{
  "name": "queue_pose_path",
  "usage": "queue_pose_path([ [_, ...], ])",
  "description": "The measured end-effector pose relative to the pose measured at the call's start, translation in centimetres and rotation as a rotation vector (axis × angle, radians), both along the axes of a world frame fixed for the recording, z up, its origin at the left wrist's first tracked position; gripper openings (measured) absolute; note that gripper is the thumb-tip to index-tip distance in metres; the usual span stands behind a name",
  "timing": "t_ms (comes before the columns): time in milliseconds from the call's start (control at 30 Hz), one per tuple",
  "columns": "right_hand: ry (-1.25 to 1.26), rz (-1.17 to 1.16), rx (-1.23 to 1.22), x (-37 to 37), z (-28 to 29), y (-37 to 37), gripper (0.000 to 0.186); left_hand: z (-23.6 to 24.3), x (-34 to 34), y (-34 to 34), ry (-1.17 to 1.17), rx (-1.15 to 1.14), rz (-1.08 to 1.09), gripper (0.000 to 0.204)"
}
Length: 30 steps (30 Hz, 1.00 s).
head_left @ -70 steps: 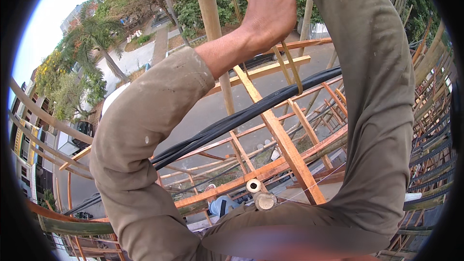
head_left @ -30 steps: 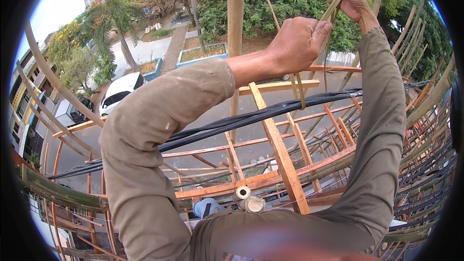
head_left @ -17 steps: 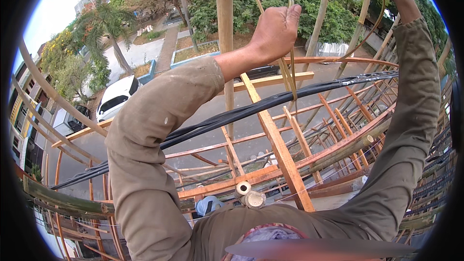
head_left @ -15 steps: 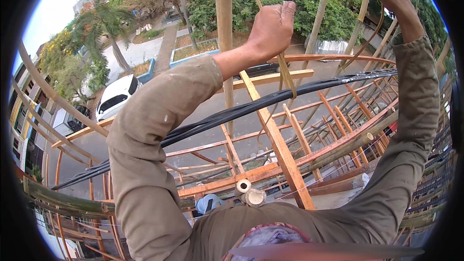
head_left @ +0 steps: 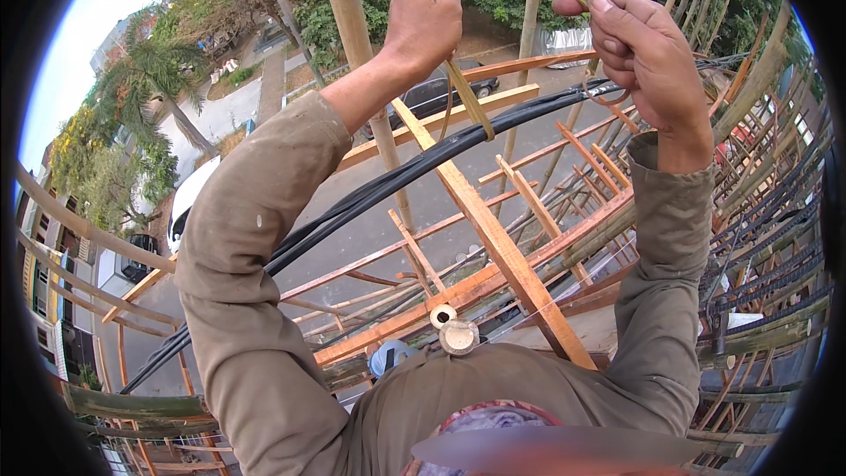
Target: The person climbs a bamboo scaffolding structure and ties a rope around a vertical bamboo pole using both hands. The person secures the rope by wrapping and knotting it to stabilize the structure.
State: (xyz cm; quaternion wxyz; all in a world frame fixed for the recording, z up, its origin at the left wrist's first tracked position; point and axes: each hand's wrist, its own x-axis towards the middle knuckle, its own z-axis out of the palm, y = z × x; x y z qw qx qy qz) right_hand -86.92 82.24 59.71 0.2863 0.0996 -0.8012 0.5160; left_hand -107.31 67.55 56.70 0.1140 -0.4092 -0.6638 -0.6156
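A flat yellowish tie strip (head_left: pixel 470 99) loops under a bundle of black cables (head_left: pixel 414 161) and rises from it. My left hand (head_left: pixel 426 19) is closed in a fist around this strip above the cables, and a thinner length sticks out over the knuckles. To the right, at about the same height, my right hand (head_left: pixel 648 57) pinches a strip between thumb and fingers. That strip runs up and left out of the picture, and a thin tail curls below the hand. Whether both hands hold one strip cannot be seen.
An upright pole (head_left: pixel 346 9) stands just left of my left hand. Beneath the cables runs a sawn timber beam (head_left: pixel 493 229) amid a wooden framework. Cut bamboo ends (head_left: pixel 459 336) sit close to my chest. A street, a white car (head_left: pixel 187 198) and trees lie far below.
My right hand has come down and inward from the upper right, a strip now visible in its pinch. My left hand has shifted left and slightly up in view, still gripping its strip.
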Motion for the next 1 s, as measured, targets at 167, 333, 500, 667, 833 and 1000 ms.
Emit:
queue_pose_path([
  [167, 0.014, 0.017, -0.034, 4.4, -1.5, -1.6, 0.041, -0.2, 0.3, 0.0, 0.002, 0.023, -0.032, 0.052],
  [333, -0.072, 0.007, -0.178, 4.1, -6.3, -3.3, 0.038, -0.3, 1.3, -0.1, -0.062, 0.140, -0.126, 0.047],
  [500, -0.193, 0.176, -0.579, 4.0, -11.9, -5.1, 0.034, -0.2, 1.8, -1.0, 0.016, 0.096, 0.073, 0.051],
  [667, -0.103, 0.109, -0.530, 1.8, -17.7, -6.5, 0.033, -0.4, 1.8, -1.5, 0.050, 0.116, 0.039, 0.051],
  [833, -0.157, 0.174, -0.782, -1.6, -22.9, -5.7, 0.032, -0.8, 1.6, -1.5, 0.030, 0.107, 0.052, 0.050],
  [1000, -0.209, 0.355, -0.640, -4.4, -25.4, -3.7, 0.032, -1.3, 1.1, -2.0, -0.018, 0.121, -0.052, 0.047],
])
